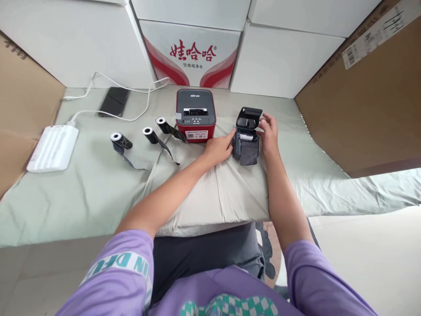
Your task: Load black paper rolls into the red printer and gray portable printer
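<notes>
A small dark grey printer [246,138] with its lid raised sits on the pale green cloth [82,193]; a white roll shows inside and a dark strip hangs from its front. My left hand [219,149] rests against its left side, fingers curled. My right hand [269,134] grips its right side near the lid. A red and grey printer [195,115] stands just to the left. Three black rolls [121,140] [150,134] [164,125] with loose tails lie left of it.
A white power bank [52,148] with white cable lies at the far left, a black phone [114,101] behind it. White boxes, one with red print [192,55], line the back. Brown cardboard [365,101] stands at the right and left.
</notes>
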The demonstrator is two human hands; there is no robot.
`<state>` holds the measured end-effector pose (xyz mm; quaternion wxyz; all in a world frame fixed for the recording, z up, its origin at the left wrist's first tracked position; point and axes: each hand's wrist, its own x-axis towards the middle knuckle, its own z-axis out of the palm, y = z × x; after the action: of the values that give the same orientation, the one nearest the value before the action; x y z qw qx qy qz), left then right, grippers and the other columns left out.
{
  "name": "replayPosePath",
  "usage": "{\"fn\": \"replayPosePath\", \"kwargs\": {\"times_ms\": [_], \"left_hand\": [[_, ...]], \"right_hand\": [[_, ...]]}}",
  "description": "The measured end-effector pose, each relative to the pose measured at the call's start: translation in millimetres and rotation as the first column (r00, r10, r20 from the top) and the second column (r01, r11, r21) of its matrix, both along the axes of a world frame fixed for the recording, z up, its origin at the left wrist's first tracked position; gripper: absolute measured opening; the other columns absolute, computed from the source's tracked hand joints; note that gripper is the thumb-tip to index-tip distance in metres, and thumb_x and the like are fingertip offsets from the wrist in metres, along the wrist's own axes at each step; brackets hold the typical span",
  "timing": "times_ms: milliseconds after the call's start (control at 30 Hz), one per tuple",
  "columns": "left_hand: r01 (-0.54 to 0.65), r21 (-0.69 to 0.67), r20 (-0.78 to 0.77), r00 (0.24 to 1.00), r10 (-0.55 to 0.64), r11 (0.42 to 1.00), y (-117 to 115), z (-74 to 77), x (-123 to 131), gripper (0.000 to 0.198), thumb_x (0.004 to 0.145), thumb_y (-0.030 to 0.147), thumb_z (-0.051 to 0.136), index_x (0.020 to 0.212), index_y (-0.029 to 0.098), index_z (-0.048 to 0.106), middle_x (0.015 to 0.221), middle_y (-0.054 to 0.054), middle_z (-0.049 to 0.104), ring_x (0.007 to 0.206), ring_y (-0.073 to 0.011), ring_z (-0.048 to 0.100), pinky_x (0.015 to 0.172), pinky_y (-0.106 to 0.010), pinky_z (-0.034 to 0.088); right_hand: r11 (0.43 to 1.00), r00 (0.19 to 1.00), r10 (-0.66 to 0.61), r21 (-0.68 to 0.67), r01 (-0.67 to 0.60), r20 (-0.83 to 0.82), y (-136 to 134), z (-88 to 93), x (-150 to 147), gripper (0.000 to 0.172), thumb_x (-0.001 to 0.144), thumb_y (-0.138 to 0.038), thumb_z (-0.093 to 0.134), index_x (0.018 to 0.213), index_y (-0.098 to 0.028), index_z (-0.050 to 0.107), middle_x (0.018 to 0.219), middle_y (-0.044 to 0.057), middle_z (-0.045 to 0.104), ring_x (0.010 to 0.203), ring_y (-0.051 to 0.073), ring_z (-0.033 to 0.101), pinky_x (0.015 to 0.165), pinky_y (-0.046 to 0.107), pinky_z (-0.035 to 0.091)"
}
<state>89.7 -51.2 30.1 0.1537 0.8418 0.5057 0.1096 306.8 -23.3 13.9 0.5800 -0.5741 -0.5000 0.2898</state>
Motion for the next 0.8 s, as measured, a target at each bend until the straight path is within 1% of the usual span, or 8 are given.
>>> {"fn": "replayPosePath", "kwargs": {"times_ms": [100,200,367,500,567,667,733,800], "left_hand": [[0.008,-0.001,0.002,1.0,-0.008,1.0,0,0.2,-1,0.071,0.099,0.028,0.043,0.168,0.027,0.027,0.111,-0.008,0.078,0.098,-0.0256,0.072,0.075,-0.033,0.046],[0.009,0.003,0.005,1.0,-0.009,1.0,0,-0.3,-1,0.07,0.1,0.028,0.044,0.168,0.026,0.028,0.112,-0.008,0.078,0.099,-0.0249,0.071,0.076,-0.032,0.047],[0.0,0.005,0.007,1.0,0.0,1.0,1,-1.3,0,0.072,0.1,0.029,0.046,0.169,0.024,0.026,0.111,-0.01,0.078,0.097,-0.0251,0.072,0.075,-0.032,0.047],[0.031,0.033,0.079,0.996,-0.034,0.999,0,-2.9,-3,0.076,0.098,0.022,0.048,0.169,0.032,0.023,0.112,-0.006,0.078,0.093,-0.0233,0.072,0.075,-0.031,0.047],[0.087,0.066,0.142,0.985,-0.095,0.994,0,-4.5,-5,0.075,0.097,0.017,0.048,0.167,0.036,0.028,0.12,-0.004,0.077,0.096,-0.0216,0.072,0.076,-0.03,0.048],[0.172,0.114,0.226,0.955,-0.194,0.979,-2,-6.9,-7,0.07,0.097,0.014,0.046,0.163,0.035,0.039,0.132,-0.003,0.074,0.103,-0.0202,0.071,0.079,-0.028,0.049],[0.186,0.13,0.281,0.935,-0.216,0.974,-3,-7.6,-8,0.065,0.097,0.015,0.045,0.159,0.031,0.048,0.135,-0.004,0.073,0.103,-0.0196,0.071,0.08,-0.028,0.049],[0.172,0.13,0.331,0.921,-0.206,0.977,-4,-6.9,-8,0.06,0.096,0.015,0.045,0.154,0.028,0.055,0.132,-0.004,0.074,0.099,-0.0189,0.071,0.08,-0.028,0.049]], "right_hand": [[1.0,0.999,0.026,-0.01,-0.026,-0.036,-1,2.9,2,0.058,0.085,-0.077,0.055,0.119,-0.03,0.063,0.121,0.005,0.067,0.113,0.023,0.065,0.083,0.034,0.058],[0.999,0.999,0.033,-0.015,-0.033,0.008,-3,5.4,1,0.06,0.084,-0.079,0.056,0.11,-0.027,0.068,0.112,0.006,0.069,0.113,0.024,0.066,0.089,0.037,0.058],[0.99,0.985,0.121,-0.084,-0.112,0.119,-3,4.4,1,0.048,0.073,-0.065,0.076,0.099,-0.024,0.072,0.102,0.007,0.073,0.104,0.026,0.068,0.104,0.046,0.054],[0.971,0.975,0.199,-0.157,-0.181,0.104,-5,6.5,3,0.041,0.075,-0.055,0.075,0.103,-0.025,0.072,0.111,0.006,0.075,0.11,0.027,0.068,0.108,0.046,0.053],[0.955,0.964,0.248,-0.194,-0.226,0.097,-8,9.2,5,0.039,0.077,-0.05,0.074,0.108,-0.027,0.072,0.115,0.005,0.075,0.115,0.027,0.067,0.109,0.045,0.052],[0.925,0.943,0.324,-0.235,-0.3,0.074,-12,14.8,12,0.036,0.08,-0.042,0.071,0.113,-0.028,0.073,0.119,0.003,0.074,0.118,0.027,0.065,0.111,0.045,0.05],[0.904,0.932,0.358,-0.268,-0.332,0.054,-15,19.4,17,0.037,0.08,-0.036,0.069,0.116,-0.029,0.073,0.121,0.001,0.074,0.118,0.026,0.065,0.111,0.044,0.05],[0.89,0.933,0.355,-0.324,-0.319,0.056,-18,24.2,21,0.04,0.079,-0.034,0.068,0.119,-0.03,0.072,0.119,0.002,0.073,0.112,0.025,0.065,0.104,0.044,0.053]]}}
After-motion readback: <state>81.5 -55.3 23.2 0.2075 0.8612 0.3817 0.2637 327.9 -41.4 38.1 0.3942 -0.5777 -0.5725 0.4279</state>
